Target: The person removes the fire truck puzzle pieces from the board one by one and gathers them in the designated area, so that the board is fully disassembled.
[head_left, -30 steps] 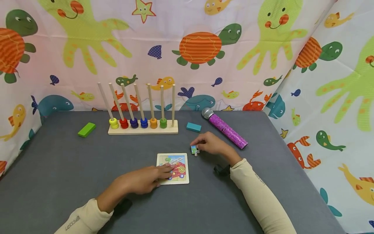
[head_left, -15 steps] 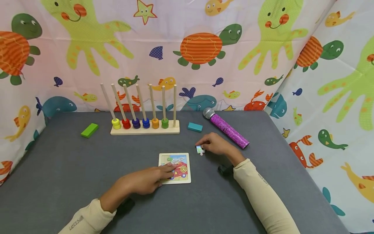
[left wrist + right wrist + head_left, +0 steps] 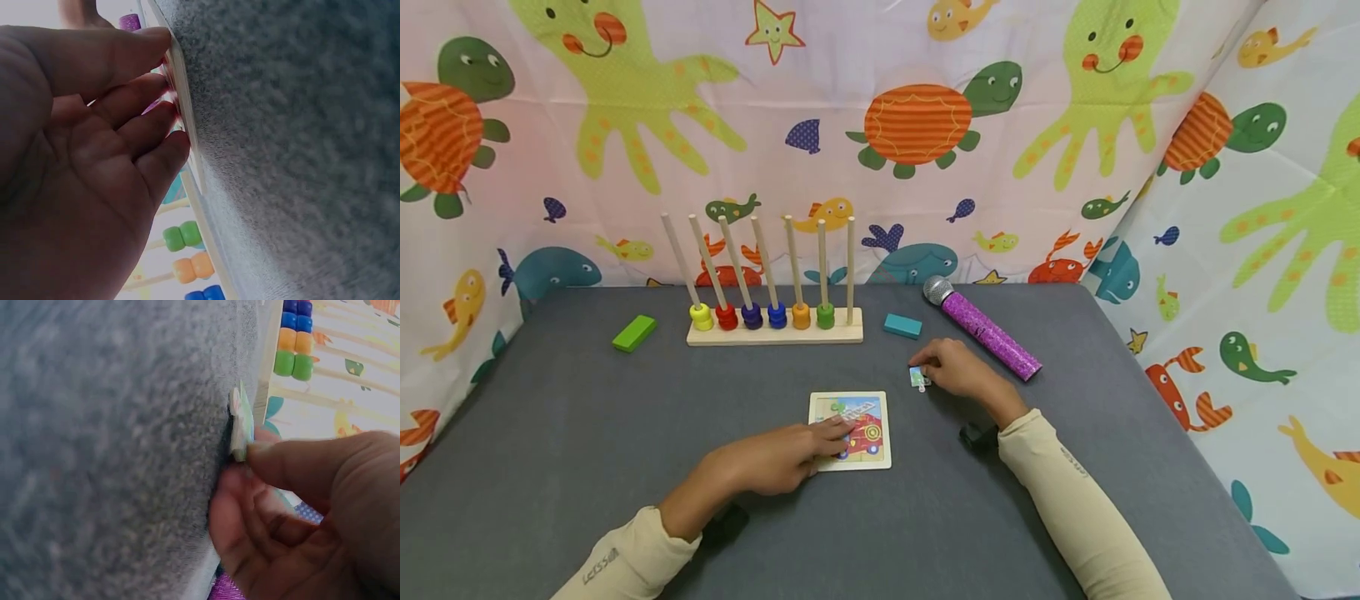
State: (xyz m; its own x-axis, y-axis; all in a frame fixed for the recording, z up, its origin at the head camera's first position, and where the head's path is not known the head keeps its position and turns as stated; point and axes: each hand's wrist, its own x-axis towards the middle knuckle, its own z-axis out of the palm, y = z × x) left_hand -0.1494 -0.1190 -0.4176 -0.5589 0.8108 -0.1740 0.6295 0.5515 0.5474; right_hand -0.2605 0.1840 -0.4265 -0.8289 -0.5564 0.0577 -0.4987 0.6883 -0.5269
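Observation:
In the head view, a small square jigsaw puzzle (image 3: 852, 462) with a pale wooden frame and a red vehicle picture lies flat on the grey table. My left hand (image 3: 772, 457) rests on its left part, fingers stretched over the picture. The left wrist view has the thumb (image 3: 147, 47) at the frame's edge (image 3: 181, 81) and the fingertips on the board. To the right of the puzzle, my right hand (image 3: 958, 367) pinches a small jigsaw piece (image 3: 918, 379) with blue and green print. Close over the cloth, the piece (image 3: 242, 425) stands tilted at the thumb tip in the right wrist view.
A wooden peg rack (image 3: 775, 335) with coloured beads stands at the back. Near it lie a green block (image 3: 634, 333) and a teal block (image 3: 902, 326). A purple glittery microphone (image 3: 990, 335) lies beyond my right hand. A patterned curtain (image 3: 835, 75) borders the table (image 3: 587, 433).
My right hand has shifted slightly right and away from the puzzle with the jigsaw piece, which has turned a little. The left hand stays on the puzzle. The whole view has drifted slightly.

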